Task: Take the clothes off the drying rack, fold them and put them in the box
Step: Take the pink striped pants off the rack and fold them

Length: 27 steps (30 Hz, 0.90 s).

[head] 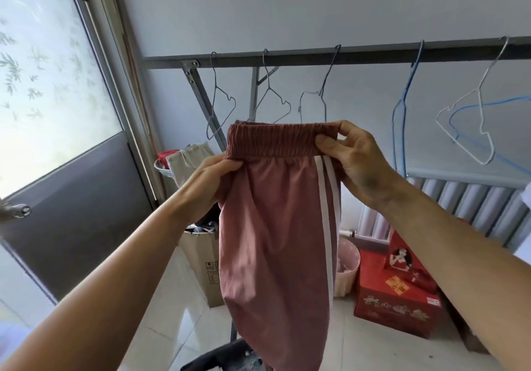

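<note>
Both hands hold up a pair of pink trousers (275,227) by the waistband, near the drying rack (316,54).

Left hand (212,181) and right hand (356,155) each pinch one end; five bare hangers (313,103) hang behind, and a cardboard box (201,267), seemingly holding clothes, stands below left.

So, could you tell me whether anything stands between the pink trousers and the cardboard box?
Nothing visible does. Both hands, left hand and right hand, hold the pink trousers by the waistband, right in front of the cardboard box, which already holds clothes.
</note>
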Available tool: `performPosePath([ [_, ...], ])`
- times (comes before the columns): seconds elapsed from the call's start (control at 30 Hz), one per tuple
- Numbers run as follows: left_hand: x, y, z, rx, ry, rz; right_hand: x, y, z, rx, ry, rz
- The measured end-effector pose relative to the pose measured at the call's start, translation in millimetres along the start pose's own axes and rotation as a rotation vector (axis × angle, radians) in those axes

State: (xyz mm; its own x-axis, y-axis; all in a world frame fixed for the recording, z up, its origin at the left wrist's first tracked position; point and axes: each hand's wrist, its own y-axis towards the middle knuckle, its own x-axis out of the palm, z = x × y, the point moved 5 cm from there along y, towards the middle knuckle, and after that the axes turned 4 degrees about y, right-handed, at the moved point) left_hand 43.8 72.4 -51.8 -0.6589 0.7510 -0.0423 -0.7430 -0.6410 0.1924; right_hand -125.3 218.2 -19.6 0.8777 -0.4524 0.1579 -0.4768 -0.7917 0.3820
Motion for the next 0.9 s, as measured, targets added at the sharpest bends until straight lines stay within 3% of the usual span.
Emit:
performPosePath([
  [0.2, -54.8, -14.0, -11.0, -0.118, -0.244, 0.09, 58.5, 19.5, 24.4, 0.042, 0.076, -0.001],
  [0.3, -85.5, -19.7, -10.0, -0.101, -0.074, 0.027, 88.7, 31.1, 34.3, 0.042, 0.054, 0.031],
  [0.4, -109.3, -23.0, -2.1, -0.044, 0.069, 0.062, 114.5, 37.3, 44.9, 0.036, 0.068, 0.039],
  [0.47, -122.4, -26.0, 3.0, -0.045, -0.036, 0.09, 127.4, 38.1, 54.3, 0.087, 0.082, -0.049],
  [0.57, -140.4, -25.5, 4.5, -0.064, -0.143, 0.117, 145.7, 27.5, 85.2, 0.27, -0.159, -0.307],
  [0.67, -159.2, -23.0, 9.5, -0.073, -0.166, 0.158, 154.6, 19.0, 123.2, 0.409, -0.26, -0.289],
  [0.77, -183.0, -22.5, 15.9, -0.086, -0.095, 0.244, 161.6, 15.7, 136.6, 0.449, -0.186, -0.246],
  [0.9, -215.8, -20.2, 9.0, -0.175, -0.063, 0.379, 178.2, 19.0, 134.1, 0.509, 0.16, -0.208],
])
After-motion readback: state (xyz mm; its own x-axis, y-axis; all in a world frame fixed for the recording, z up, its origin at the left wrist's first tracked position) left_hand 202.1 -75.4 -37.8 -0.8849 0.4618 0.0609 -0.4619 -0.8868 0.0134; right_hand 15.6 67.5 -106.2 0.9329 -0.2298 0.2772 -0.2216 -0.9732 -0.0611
